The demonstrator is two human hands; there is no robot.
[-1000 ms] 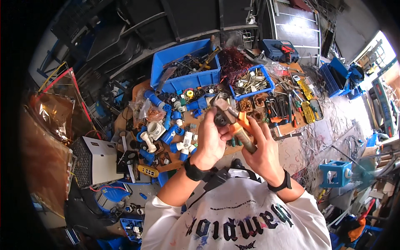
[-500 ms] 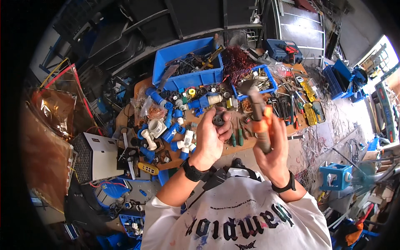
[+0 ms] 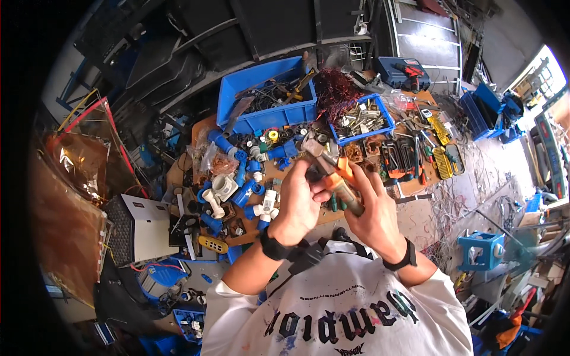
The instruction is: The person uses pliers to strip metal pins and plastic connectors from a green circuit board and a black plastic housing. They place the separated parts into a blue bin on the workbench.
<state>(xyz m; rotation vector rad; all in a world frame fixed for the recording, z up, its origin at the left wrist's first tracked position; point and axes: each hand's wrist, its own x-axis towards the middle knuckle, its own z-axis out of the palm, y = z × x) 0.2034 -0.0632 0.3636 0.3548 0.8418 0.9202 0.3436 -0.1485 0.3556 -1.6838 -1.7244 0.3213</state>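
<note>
while right grip point(image 3: 374, 215) clasps orange tool point(image 3: 333, 181) jutting leftward | left grip point(image 3: 297, 203) holds dark part point(image 3: 313, 174)

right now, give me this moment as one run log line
left hand: holds dark part | right hand: holds orange-handled tool, metal head angled away leftward | left of hands: pipe fittings | far side: blue bin

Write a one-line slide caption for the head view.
Left hand holding a dark part, right hand an orange-and-grey tool, above a cluttered workbench.
</note>
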